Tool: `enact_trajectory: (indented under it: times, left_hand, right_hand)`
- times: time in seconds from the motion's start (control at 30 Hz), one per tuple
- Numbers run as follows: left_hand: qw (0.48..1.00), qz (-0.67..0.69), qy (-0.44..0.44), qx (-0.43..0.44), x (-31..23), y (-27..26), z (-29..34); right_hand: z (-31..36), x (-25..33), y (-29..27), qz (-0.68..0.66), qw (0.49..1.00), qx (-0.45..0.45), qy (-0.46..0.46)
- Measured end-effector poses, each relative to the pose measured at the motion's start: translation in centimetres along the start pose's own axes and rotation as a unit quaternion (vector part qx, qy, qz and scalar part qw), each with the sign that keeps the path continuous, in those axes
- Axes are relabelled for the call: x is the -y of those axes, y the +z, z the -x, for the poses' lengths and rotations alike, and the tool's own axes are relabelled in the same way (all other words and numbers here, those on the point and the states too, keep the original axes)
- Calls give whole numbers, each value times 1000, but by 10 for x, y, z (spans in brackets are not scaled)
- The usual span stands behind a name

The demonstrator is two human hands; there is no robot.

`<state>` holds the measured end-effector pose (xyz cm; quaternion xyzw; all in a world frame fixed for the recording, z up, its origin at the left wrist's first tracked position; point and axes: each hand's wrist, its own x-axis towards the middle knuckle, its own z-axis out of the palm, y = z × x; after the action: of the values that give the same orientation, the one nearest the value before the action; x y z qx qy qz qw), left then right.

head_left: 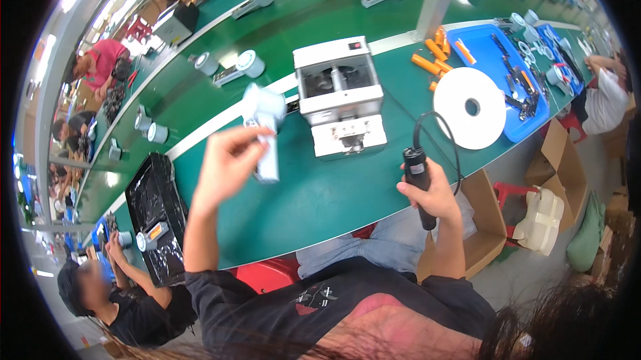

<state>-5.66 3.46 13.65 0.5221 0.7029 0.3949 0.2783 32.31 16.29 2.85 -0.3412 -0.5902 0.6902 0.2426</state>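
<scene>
My left hand [230,163] is closed, thumb and fingers pinched at the neck of a pale blue handheld device [265,103]. The device has a round head at the far end and a straight handle pointing toward me; my fingers hide part of its neck. In my right hand [437,193] is a black electric screwdriver [416,167], gripped around its body, with its bit end pointing down toward me. Its black cord loops up and around to the right. Beyond and between my hands stands a white screw feeder [337,79] with an open top compartment.
Right of the feeder lie a white reel [461,109], orange cylindrical cells [427,64] and a blue tray [494,59] of parts. A black lined tray [157,213] sits at left, near a co-worker [127,300]. More devices [250,64] rest on the green line beyond. Cardboard boxes [491,226] stand right.
</scene>
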Motion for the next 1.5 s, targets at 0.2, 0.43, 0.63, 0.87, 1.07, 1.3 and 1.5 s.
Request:
enact_trajectory:
  times: [0.2,0.43,0.63,0.87,1.07,1.3,1.5]
  left_hand:
    - [924,-321,199,-65,43,-45,-219]
    - [918,-393,45,-39,156,-48,-346]
    - [982,-140,119,-44,164,-78,-327]
    - [913,-401,63,39,156,-78,-242]
    - [904,-402,105,-101,114,-76,-174]
    - [960,-124,94,-234,-2,-17,-23]
    - [977,33,10,-211,28,96,47]
  right_hand:
    - [-3,3,-3,-36,999,2,-16]
    - [-3,0,-4,-20,999,-4,-44]
    - [-1,1,-6,-44,999,4,-31]
    - [-2,-7,-5,-35,998,-13,-43]
    - [-4,-13,-2,-37,999,-22,-32]
    - [-2,-18,-5,-48,998,-20,-42]
    - [0,-26,-13,-103,990,44,-87]
